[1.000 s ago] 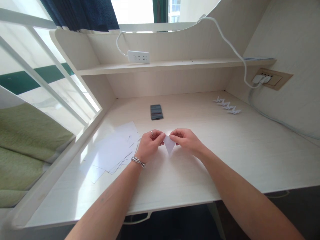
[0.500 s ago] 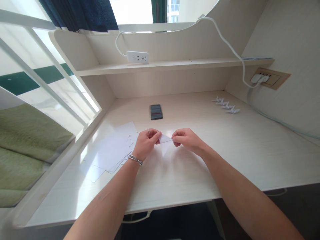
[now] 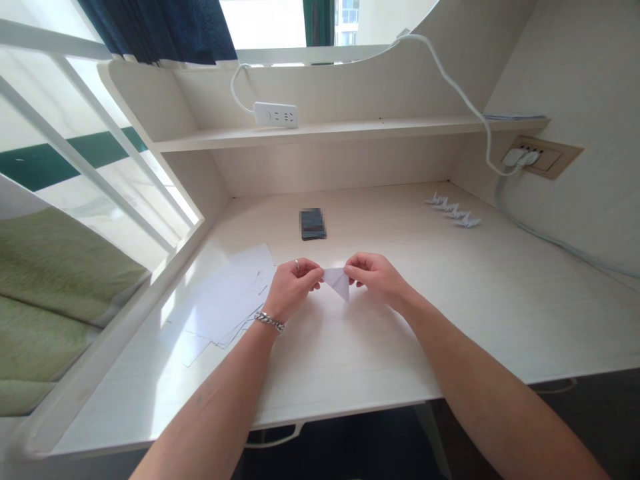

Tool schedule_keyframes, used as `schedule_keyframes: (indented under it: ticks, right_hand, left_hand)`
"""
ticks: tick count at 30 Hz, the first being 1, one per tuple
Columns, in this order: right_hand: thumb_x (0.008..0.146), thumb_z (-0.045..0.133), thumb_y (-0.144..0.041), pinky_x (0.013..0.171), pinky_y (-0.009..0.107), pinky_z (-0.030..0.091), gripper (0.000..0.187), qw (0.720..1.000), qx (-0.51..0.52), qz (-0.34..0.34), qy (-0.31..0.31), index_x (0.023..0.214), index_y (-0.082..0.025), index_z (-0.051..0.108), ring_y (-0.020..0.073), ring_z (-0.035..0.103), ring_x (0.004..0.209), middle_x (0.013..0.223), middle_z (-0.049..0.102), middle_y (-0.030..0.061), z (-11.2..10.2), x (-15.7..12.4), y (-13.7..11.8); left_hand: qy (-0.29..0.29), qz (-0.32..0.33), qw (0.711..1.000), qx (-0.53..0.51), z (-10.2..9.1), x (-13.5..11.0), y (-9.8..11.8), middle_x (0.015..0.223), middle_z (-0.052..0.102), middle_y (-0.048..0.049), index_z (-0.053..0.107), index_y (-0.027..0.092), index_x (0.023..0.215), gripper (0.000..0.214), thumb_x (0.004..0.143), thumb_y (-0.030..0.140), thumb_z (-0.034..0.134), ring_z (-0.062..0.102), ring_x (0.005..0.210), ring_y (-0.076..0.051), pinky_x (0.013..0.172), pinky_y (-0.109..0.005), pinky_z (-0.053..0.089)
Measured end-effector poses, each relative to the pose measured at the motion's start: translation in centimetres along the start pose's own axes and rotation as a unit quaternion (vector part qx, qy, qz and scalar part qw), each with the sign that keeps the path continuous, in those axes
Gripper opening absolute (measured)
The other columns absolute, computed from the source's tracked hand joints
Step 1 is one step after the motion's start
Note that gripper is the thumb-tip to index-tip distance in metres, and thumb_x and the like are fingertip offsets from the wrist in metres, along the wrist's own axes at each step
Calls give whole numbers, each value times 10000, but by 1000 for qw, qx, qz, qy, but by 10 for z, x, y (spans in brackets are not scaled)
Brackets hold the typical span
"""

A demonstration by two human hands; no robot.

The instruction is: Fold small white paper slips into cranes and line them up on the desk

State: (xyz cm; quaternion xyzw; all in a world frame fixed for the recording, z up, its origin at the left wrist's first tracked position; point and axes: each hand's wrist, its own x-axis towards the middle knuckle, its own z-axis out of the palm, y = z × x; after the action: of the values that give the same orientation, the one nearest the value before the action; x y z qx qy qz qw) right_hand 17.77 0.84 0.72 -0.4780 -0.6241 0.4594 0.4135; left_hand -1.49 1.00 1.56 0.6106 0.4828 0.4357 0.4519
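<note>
A small folded piece of white paper (image 3: 337, 281), shaped like a downward triangle, hangs just above the pale desk (image 3: 450, 313). My left hand (image 3: 291, 288), with a ring and a chain bracelet, pinches its left corner. My right hand (image 3: 377, 279) pinches the right corner. Both hands are closed on the paper near the desk's middle.
Loose white sheets (image 3: 225, 303) lie spread to the left of my hands. A dark phone (image 3: 313, 224) lies further back. Several small folded paper figures (image 3: 453, 210) sit in a row at the back right. A power strip (image 3: 276, 114) rests on the shelf; a wall socket (image 3: 543, 157) with cable is on the right.
The paper went from a hanging triangle to nearly flat between my hands, and now hangs as a triangle again. Both hands stayed close together at the same spot.
</note>
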Motion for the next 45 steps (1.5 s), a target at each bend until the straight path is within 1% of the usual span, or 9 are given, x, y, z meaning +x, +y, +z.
schedule_keyframes:
  ticks: [5, 9, 13, 16, 20, 23, 30, 36, 45]
  right_hand:
    - [801, 570, -320, 619, 284, 403, 151, 998, -41, -18, -42, 754, -186, 623, 148, 535, 686, 729, 600, 2, 0, 0, 2]
    - [746, 631, -336, 620, 284, 405, 170, 998, 56, 9, -5, 709, -170, 613, 134, 503, 652, 679, 560, -8, -9, 1, -1]
    - [682, 696, -359, 584, 264, 395, 220, 983, 161, 61, 65, 669, -161, 600, 124, 503, 632, 663, 551, -7, -20, 2, -5]
    - [654, 743, -358, 558, 243, 395, 246, 966, 231, 98, 68, 677, -158, 602, 115, 511, 608, 644, 559, -5, -17, 3, -4]
    - [624, 786, -319, 525, 224, 400, 245, 943, 305, 130, 28, 686, -146, 623, 101, 508, 557, 612, 582, 7, -6, 3, -3]
    - [640, 784, -299, 503, 218, 398, 220, 934, 329, 139, 7, 687, -143, 635, 97, 507, 532, 589, 588, 11, -1, 3, -3]
    - [702, 766, -329, 480, 216, 386, 229, 936, 329, 119, -38, 712, -128, 656, 119, 556, 576, 619, 612, 39, 8, 1, -5]
    - [753, 743, -370, 575, 231, 438, 348, 962, 252, 105, -23, 1044, -189, 681, 116, 578, 664, 798, 683, 49, 10, -4, -6]
    - [717, 775, -327, 656, 270, 477, 374, 967, 222, 97, -74, 1046, -160, 714, 129, 606, 717, 960, 722, 113, 6, -5, -6]
  left_hand:
    - [-69, 16, 990, 120, -1, -3, 2, 610, 639, -4, 716, 168, 693, 138, 730, 273, 633, 530, 582, -121, 558, -245, 384]
    - [-97, -15, 994, 51, -8, -1, 3, 566, 621, -9, 693, 159, 636, 119, 703, 236, 633, 523, 563, -122, 573, -255, 408]
    - [-67, -27, 997, -1, -16, 2, 0, 581, 627, -26, 667, 149, 624, 112, 702, 227, 654, 530, 564, -119, 563, -251, 421]
    - [-52, -18, 998, -33, -10, 2, -3, 664, 657, -40, 674, 140, 732, 128, 729, 268, 686, 575, 606, -125, 585, -255, 449]
    - [-86, 19, 991, -100, 8, -2, -3, 814, 689, -51, 636, 152, 1064, 406, 700, 276, 766, 614, 649, -132, 622, -274, 493]
    - [-96, 43, 986, -129, 14, -4, 0, 835, 697, -62, 608, 146, 1130, 473, 708, 279, 776, 615, 650, -129, 616, -271, 500]
    - [-66, 62, 987, -133, 14, -4, -1, 754, 685, -28, 628, 152, 1082, 430, 716, 323, 775, 646, 640, -140, 611, -275, 513]
    - [-27, 34, 991, -124, 9, -1, -4, 760, 693, -34, 639, 141, 1027, 393, 723, 355, 768, 650, 674, -140, 665, -287, 517]
    - [-10, 1, 991, -135, 6, 3, -8, 760, 686, -30, 647, 140, 1055, 448, 705, 389, 773, 641, 682, -142, 710, -314, 518]
